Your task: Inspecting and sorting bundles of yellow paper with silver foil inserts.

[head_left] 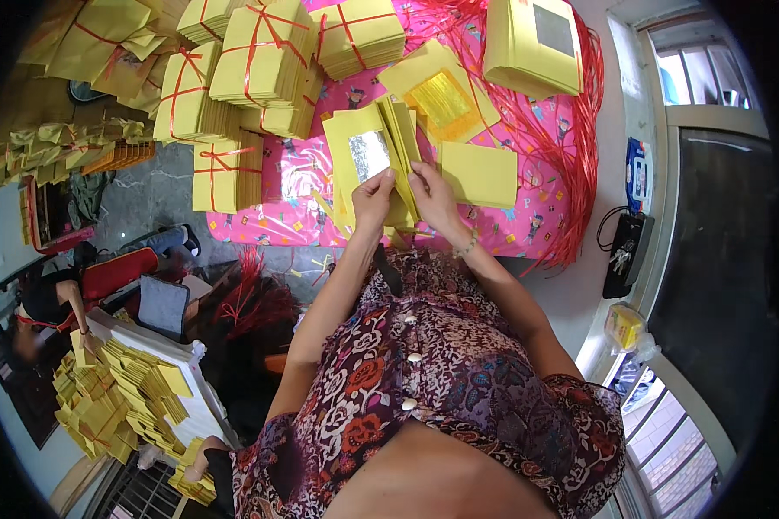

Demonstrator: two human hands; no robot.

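My left hand (373,199) pinches the lower edge of a sheaf of yellow paper sheets (341,149), thumb on top. The front sheet carries a silver foil square (369,154). My right hand (434,197) grips the same sheaf at its right side, where the sheets fan apart and stand partly upright. Right of the sheaf lies a plain yellow paper stack (485,175), close to my right fingers. Beyond it, a yellow sheet with a gold foil square (441,97) rests at a slant.
A pink patterned cloth (294,190) covers the table. Bundles tied with red ribbon (255,65) are piled at the left. Loose red ribbons (584,156) hang over the right edge, beside a tall foil-topped stack (532,43). Another person (52,298) handles yellow paper at a white table, lower left.
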